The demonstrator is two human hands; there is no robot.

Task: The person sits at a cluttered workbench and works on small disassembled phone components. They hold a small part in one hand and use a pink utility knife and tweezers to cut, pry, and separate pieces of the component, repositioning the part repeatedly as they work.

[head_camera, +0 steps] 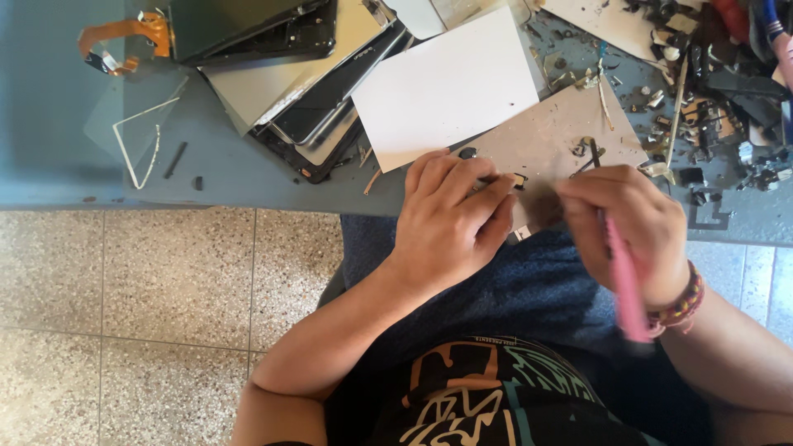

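Blue workbench (248, 169), cluttered. My left hand (450, 219) pinches a small part (518, 180) at the table edge; right hand (628, 219) grips a pink tool (625, 285). Best to brace wrists, work gently.

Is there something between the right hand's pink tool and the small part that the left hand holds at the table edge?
Nothing visible. The left hand pinches the small part; the right hand with the pink tool is beside it, with only a blurred gap between.
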